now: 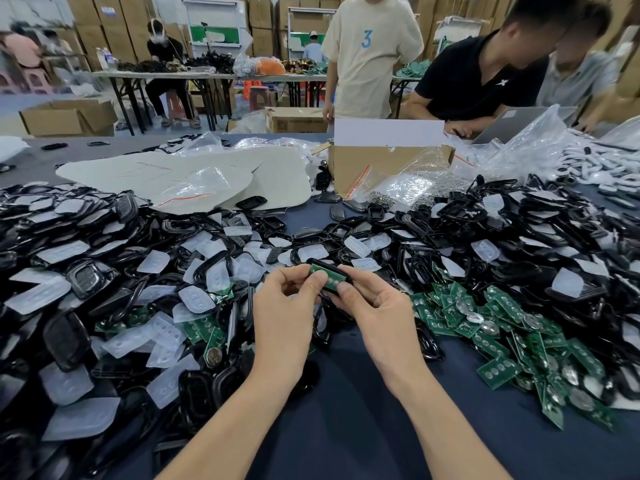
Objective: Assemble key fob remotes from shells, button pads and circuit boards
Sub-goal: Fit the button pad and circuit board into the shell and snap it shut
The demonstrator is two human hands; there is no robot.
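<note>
Far left of the box (381, 168) and nearer the camera, a heap of black shells (79, 278) mixed with clear pads (52, 296) covers the table (346, 427). Just left of the box lie pale sheets (180, 174), one overlapping the other.

In front of the box, close to the camera, the left hand (284, 306) has its fingers curled. It pinches the left end of a single black shell (313, 263), with the thumb on top. A green board (330, 284) sits in that shell, face up. The right hand (377, 306) grips the shell's right end, with the thumb on the near edge, the forefinger on the far edge and the other fingers curled beneath. The shell is held between both hands above the table, clear of the heaps. A black frame shows just under the hands, but I cannot tell whether either hand holds it.

To the front right of the box lies a spread of green boards (502, 327), some with round silver cells. More shells and pads are piled between those boards and the box. Clear bags (519, 147) lie right of the box. Behind the box, a person (370, 53) in a beige shirt stands at the table's far edge.
</note>
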